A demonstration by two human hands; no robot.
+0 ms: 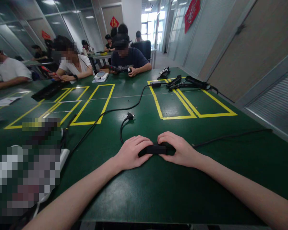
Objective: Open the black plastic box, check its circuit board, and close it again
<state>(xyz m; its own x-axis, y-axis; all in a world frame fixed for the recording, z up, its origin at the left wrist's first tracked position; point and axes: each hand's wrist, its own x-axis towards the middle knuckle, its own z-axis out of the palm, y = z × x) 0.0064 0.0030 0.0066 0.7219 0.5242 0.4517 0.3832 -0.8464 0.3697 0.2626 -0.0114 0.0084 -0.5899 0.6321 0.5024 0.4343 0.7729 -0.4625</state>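
A black power adapter brick (pixel 155 149) lies on the green table (pixel 146 191) in front of me. My left hand (pixel 132 152) grips its left end with curled fingers. Wrapped over its right end is my right hand (pixel 179 149). A black cable (pixel 230 136) runs from the brick off to the right. Beyond my left hand another black cord ends in a plug (pixel 129 117) lying loose on the table.
Yellow tape rectangles (pixel 192 105) mark the tabletop. A bundle of black cables and adapters (pixel 187 82) lies at the far right. A white power strip (pixel 62 156) sits at the left. Several people sit at the far end and along the left side.
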